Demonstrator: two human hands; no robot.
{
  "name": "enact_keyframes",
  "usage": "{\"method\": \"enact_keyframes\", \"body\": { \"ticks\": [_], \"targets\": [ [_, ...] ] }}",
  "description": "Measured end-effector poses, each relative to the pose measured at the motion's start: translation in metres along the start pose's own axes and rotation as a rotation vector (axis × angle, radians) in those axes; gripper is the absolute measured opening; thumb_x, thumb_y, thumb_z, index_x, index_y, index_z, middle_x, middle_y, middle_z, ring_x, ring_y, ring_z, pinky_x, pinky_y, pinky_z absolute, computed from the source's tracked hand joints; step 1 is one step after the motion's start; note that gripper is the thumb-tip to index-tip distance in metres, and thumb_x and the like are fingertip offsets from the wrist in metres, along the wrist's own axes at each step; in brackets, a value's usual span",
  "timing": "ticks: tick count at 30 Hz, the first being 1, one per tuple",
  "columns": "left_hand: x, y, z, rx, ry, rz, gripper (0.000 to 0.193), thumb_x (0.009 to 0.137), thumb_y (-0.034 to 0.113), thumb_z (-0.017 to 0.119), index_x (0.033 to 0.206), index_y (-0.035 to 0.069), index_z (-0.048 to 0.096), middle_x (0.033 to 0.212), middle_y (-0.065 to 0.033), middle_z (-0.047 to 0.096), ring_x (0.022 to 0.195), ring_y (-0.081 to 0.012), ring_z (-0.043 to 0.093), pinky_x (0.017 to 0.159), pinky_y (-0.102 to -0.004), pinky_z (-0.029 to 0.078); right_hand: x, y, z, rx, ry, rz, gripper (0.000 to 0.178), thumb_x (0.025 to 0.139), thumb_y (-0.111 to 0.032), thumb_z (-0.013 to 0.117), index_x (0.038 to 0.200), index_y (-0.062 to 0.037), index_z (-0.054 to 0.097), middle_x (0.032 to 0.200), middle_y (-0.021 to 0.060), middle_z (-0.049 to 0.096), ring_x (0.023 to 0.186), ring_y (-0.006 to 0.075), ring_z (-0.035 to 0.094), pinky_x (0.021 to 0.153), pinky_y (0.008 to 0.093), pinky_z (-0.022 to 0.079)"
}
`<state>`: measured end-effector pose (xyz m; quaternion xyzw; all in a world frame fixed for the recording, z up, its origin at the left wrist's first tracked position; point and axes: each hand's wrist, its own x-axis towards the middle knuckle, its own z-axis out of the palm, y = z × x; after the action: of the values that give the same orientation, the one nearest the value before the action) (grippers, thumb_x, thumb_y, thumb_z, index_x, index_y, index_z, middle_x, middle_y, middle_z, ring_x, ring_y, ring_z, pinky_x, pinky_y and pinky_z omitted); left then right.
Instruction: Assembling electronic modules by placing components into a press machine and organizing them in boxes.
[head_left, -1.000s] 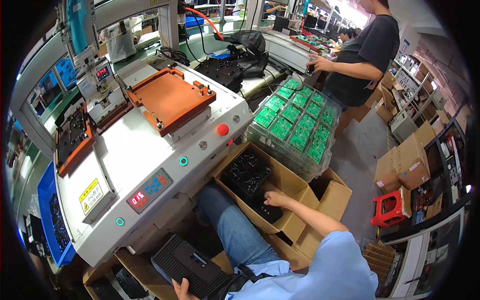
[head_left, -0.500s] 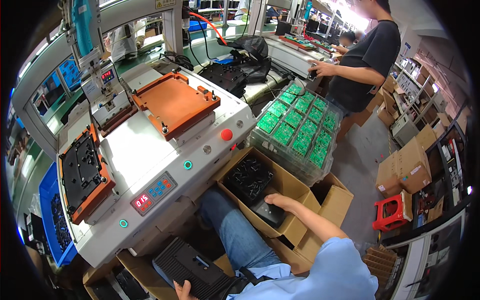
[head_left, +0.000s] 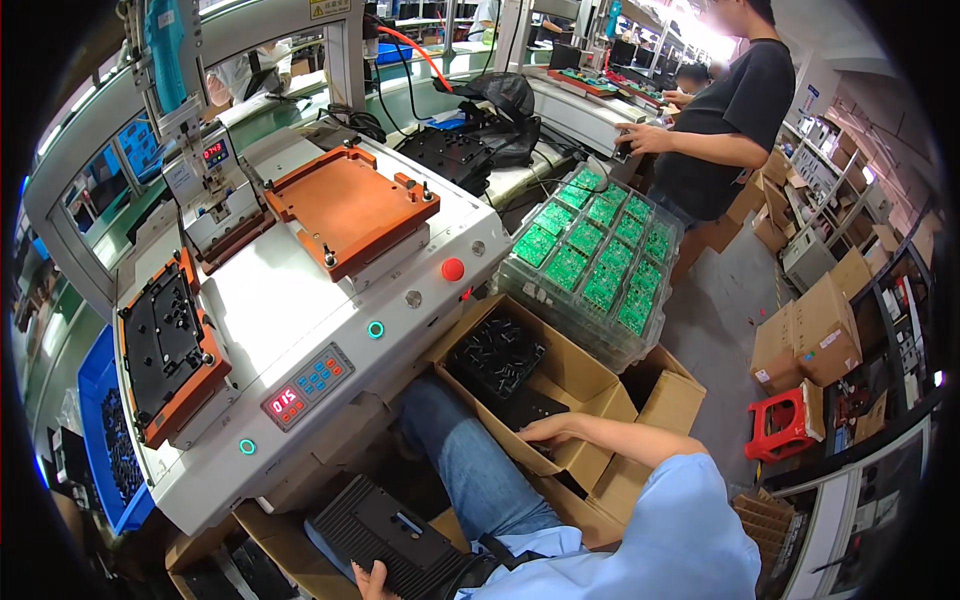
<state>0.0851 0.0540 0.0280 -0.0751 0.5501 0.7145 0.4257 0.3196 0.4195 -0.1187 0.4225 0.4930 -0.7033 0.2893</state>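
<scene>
Reaching into the open cardboard box [head_left: 560, 375] at our right knee, we had the right hand [head_left: 545, 430] laid flat over a black plastic part [head_left: 525, 408] near the box's near wall, fingers curled lightly on it and not yet closed around it; whether it was lifted clear of the heap we could not tell. Item, black parts [head_left: 495, 355]: a loose tangle filling the far half of the same box, touching one another. Item, left hand [head_left: 368, 578]: at the lower edge of the view, thumb and fingers clasped on the near edge of a ribbed black housing [head_left: 385, 535] resting across our lap. Item, machine worktop [head_left: 300, 300]: white, carrying an orange fixture plate [head_left: 350, 208] toward the far side and a second orange-framed fixture [head_left: 165, 350] holding a black housing on the left, with a red button [head_left: 453, 269] at the near right corner. Item, clear trays of green circuit boards [head_left: 595, 255]: stacked just beyond the box. Item, a standing person [head_left: 725, 120] at another bench, well apart. Judged handling note: we thought one part best taken singly, pinched by its edges and drawn straight up, so neighbours did not snag, while the housing was kept level on the lap.
</scene>
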Motion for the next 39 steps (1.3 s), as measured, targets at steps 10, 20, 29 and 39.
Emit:
{"method": "enact_keyframes", "body": {
  "ticks": [10, 20, 29, 39],
  "targets": [
    [0.007, -0.01, -0.009, -0.201, -0.074, 0.138, 0.059, 0.082, 0.004, 0.058, 0.137, -0.001, 0.036, 0.129, -0.0135, 0.05, 0.12, -0.0259, 0.048, 0.104, -0.0363, 0.036, -0.023, 0.006, -0.013, -0.72, 0.856, -0.284, 0.07, 0.075, -0.057, 0.066, 0.115, -0.0001, 0.058, 0.112, 0.0218, 0.06, 0.106, 0.0339, 0.057, 0.087, 0.041, 0.046],
    [0.035, 0.028, 0.014, 0.073, -0.2, 0.068, 0.063, 0.083, 0.011, 0.066, 0.137, -0.001, 0.036, 0.125, -0.0088, 0.054, 0.115, -0.0166, 0.051, 0.099, -0.0281, 0.036, -0.178, -0.136, 0.128, -1.128, 0.567, -1.048, 0.077, 0.065, -0.034, 0.079, 0.13, -0.006, 0.047, 0.124, 0.0155, 0.052, 0.114, 0.0346, 0.049, 0.098, 0.0432, 0.036],
    [0.028, 0.046, 0.01, 0.189, -0.418, -0.016, 0.062, 0.085, 0.013, 0.066, 0.137, 0.001, 0.037, 0.125, -0.0073, 0.053, 0.114, -0.0139, 0.051, 0.097, -0.0277, 0.039, -0.133, -0.184, 0.203, -1.633, -0.146, -1.237, 0.076, 0.07, -0.017, 0.071, 0.139, -0.0184, 0.039, 0.139, 0.0014, 0.041, 0.132, 0.0272, 0.033, 0.111, 0.0451, 0.026],
    [0.028, 0.035, -0.002, 0.071, -0.421, -0.029, 0.058, 0.084, 0.012, 0.065, 0.135, -0.002, 0.041, 0.124, -0.0089, 0.055, 0.112, -0.0153, 0.053, 0.096, -0.0276, 0.041, -0.118, -0.178, 0.207, -1.468, -0.319, -1.35, 0.07, 0.072, -0.018, 0.069, 0.136, -0.011, 0.042, 0.14, 0.0061, 0.04, 0.131, 0.0297, 0.034, 0.107, 0.0425, 0.035]
  ]
}}
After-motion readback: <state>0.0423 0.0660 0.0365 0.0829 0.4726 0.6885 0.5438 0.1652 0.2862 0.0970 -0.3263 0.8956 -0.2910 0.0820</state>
